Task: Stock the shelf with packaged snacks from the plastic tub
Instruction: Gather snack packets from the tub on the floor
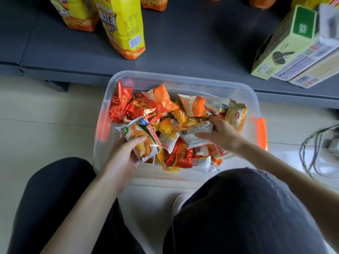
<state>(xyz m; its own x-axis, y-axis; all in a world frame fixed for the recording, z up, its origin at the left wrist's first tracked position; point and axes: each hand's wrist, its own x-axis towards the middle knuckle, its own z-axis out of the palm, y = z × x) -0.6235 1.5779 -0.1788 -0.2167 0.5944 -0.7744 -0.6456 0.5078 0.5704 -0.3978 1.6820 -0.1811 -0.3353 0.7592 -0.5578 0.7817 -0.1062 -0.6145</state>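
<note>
Glossy floor tiles (45, 110) are carrying my clear plastic tub (183, 77); my left hand (126, 154) is gripping a crinkly snack packet (141, 138), my right hand (220, 132) clutching a white wrapper (194, 132).

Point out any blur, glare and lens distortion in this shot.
Head view: motion blur smears the green box and cables at the right edge; glare shines on the red foil packets and floor tiles; the wide lens bows the shelf edge.
</note>
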